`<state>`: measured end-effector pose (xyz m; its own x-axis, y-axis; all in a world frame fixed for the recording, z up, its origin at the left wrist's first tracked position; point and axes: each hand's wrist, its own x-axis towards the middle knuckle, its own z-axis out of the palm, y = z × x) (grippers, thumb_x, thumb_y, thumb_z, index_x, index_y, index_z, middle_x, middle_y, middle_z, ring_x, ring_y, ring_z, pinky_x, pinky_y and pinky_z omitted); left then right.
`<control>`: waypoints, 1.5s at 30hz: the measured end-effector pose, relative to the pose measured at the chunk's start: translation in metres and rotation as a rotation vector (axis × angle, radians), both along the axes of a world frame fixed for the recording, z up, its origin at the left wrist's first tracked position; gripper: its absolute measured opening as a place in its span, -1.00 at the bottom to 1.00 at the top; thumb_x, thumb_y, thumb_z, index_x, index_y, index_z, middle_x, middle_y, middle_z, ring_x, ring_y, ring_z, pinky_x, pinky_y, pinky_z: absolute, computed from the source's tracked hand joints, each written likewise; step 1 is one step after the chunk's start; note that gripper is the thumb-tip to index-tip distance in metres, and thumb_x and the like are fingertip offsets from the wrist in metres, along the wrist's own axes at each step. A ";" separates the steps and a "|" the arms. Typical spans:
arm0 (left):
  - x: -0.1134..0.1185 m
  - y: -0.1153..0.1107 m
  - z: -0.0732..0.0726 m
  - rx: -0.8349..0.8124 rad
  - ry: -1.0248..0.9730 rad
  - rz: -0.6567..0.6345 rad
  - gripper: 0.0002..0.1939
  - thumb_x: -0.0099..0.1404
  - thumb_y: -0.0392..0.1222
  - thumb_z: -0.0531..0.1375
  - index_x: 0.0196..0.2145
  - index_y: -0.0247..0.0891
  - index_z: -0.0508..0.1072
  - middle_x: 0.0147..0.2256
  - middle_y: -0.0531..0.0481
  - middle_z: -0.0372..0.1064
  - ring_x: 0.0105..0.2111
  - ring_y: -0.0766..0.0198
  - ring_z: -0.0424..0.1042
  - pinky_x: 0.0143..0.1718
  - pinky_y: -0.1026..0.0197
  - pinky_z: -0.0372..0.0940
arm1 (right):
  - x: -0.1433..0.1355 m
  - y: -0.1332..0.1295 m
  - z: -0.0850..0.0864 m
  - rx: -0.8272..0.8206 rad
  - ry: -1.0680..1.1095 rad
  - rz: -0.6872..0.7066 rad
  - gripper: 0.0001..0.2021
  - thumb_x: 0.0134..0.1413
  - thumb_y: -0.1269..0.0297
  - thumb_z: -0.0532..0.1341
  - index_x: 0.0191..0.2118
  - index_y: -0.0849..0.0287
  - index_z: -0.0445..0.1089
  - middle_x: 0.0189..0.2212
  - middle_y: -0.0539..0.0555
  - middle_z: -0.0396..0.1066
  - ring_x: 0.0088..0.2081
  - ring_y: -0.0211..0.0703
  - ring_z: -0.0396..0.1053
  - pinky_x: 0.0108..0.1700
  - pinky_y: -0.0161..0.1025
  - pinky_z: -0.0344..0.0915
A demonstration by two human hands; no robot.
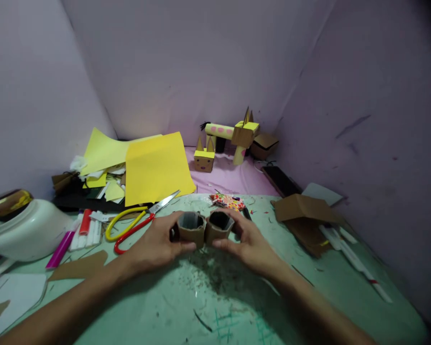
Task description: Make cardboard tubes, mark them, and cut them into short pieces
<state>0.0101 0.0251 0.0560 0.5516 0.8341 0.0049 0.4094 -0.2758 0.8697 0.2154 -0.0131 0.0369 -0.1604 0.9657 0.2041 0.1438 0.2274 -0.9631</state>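
Observation:
Side by side over the middle of the green tabletop (158, 306) are two short cardboard tubes with their openings facing up toward me. My left hand (160, 244) is closed around the left cardboard tube (193, 235), thumb in front and fingers behind. The right cardboard tube (215, 234) sits in the grip of my right hand (249, 244), thumb likewise along its front. Their rims are nearly touching. Just left of my left hand lie open scissors (138, 225) with one yellow and one red handle loop.
Behind stand a cardboard animal figure (221, 130) and a small box head with ears (204, 162). Yellow paper sheets (156, 167) lie at the back left. Markers (88, 230) and a white teapot-like vessel (32, 230) are left; folded cardboard (303, 209) and a phone (280, 180) are right.

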 end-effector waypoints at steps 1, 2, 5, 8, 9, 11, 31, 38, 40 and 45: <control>0.006 0.009 0.009 0.049 0.000 0.012 -0.75 0.00 -0.17 0.29 -0.31 -0.27 0.44 -0.40 0.04 0.41 -0.40 0.25 0.33 -0.37 0.21 0.23 | 0.007 0.012 0.011 0.037 -0.010 -0.013 -0.62 -0.18 0.35 0.33 -0.14 0.10 0.35 -0.20 0.07 0.45 -0.13 -0.04 0.40 -0.04 -0.04 0.31; 0.013 0.020 0.018 0.110 0.007 0.054 -0.73 -0.03 -0.16 0.31 -0.33 -0.27 0.46 -0.40 0.04 0.42 -0.40 0.24 0.34 -0.37 0.20 0.24 | 0.016 0.026 0.022 0.077 -0.007 -0.031 -0.64 -0.20 0.35 0.34 -0.17 0.10 0.37 -0.23 0.06 0.46 -0.16 -0.06 0.41 -0.06 -0.05 0.32; 0.040 0.065 0.034 0.170 -0.016 0.119 -0.70 -0.04 -0.20 0.31 -0.28 -0.28 0.48 -0.38 0.03 0.45 -0.38 0.22 0.38 -0.33 0.18 0.26 | 0.047 0.078 0.048 0.120 -0.041 -0.230 -0.60 -0.35 0.43 0.37 -0.24 0.12 0.38 -0.30 0.02 0.47 -0.25 -0.08 0.43 -0.12 -0.09 0.34; 0.071 0.118 0.027 0.174 -0.023 0.170 -0.68 0.01 -0.28 0.31 -0.22 -0.32 0.48 -0.32 -0.02 0.47 -0.32 0.20 0.43 -0.27 0.13 0.31 | 0.079 0.129 0.049 0.124 -0.046 -0.405 -0.58 -0.37 0.47 0.34 -0.22 0.19 0.36 -0.28 0.08 0.47 -0.23 -0.04 0.43 -0.11 -0.06 0.33; 0.081 0.133 0.021 0.165 -0.016 0.173 -0.70 0.03 -0.29 0.32 -0.22 -0.34 0.47 -0.32 -0.03 0.47 -0.31 0.19 0.44 -0.25 0.11 0.33 | 0.087 0.142 0.044 0.123 -0.048 -0.460 -0.59 -0.36 0.46 0.32 -0.22 0.20 0.35 -0.28 0.10 0.46 -0.22 -0.03 0.42 -0.10 -0.05 0.32; 0.100 0.159 0.005 0.151 0.007 0.166 -0.77 0.20 -0.22 0.28 -0.19 -0.33 0.44 -0.25 -0.03 0.45 -0.27 0.21 0.45 -0.21 0.07 0.37 | 0.098 0.160 0.028 0.136 -0.057 -0.553 -0.59 -0.33 0.45 0.29 -0.20 0.19 0.34 -0.25 0.10 0.46 -0.19 -0.02 0.41 -0.07 -0.04 0.30; 0.133 0.185 -0.052 0.156 0.078 -0.026 -0.71 0.32 -0.11 0.18 -0.06 -0.30 0.39 -0.09 -0.08 0.40 -0.15 0.15 0.44 -0.12 -0.02 0.38 | 0.096 0.169 -0.055 0.090 -0.141 -0.445 -0.53 -0.28 0.51 0.22 -0.11 0.10 0.29 -0.26 -0.01 0.42 -0.18 -0.06 0.37 -0.08 -0.13 0.27; 0.133 0.182 -0.053 0.161 0.074 -0.033 -0.70 0.32 -0.12 0.19 -0.04 -0.30 0.38 -0.09 -0.08 0.40 -0.14 0.15 0.43 -0.10 -0.04 0.37 | 0.092 0.162 -0.053 0.077 -0.182 -0.465 -0.52 -0.23 0.47 0.22 -0.07 0.07 0.25 -0.25 -0.01 0.41 -0.18 -0.03 0.36 -0.09 -0.11 0.25; 0.134 0.181 -0.052 0.162 0.073 -0.033 -0.70 0.32 -0.12 0.19 -0.04 -0.30 0.38 -0.09 -0.08 0.40 -0.13 0.14 0.43 -0.09 -0.04 0.36 | 0.092 0.162 -0.052 0.073 -0.190 -0.465 -0.52 -0.23 0.47 0.21 -0.07 0.07 0.24 -0.27 -0.02 0.40 -0.19 -0.04 0.37 -0.11 -0.13 0.25; 0.134 0.183 -0.053 0.165 0.070 -0.044 -0.71 0.32 -0.13 0.19 -0.05 -0.30 0.39 -0.10 -0.08 0.41 -0.14 0.15 0.44 -0.09 -0.04 0.36 | 0.090 0.162 -0.050 0.062 -0.213 -0.470 -0.53 -0.22 0.49 0.20 -0.07 0.07 0.24 -0.30 -0.02 0.40 -0.22 -0.02 0.37 -0.16 -0.14 0.26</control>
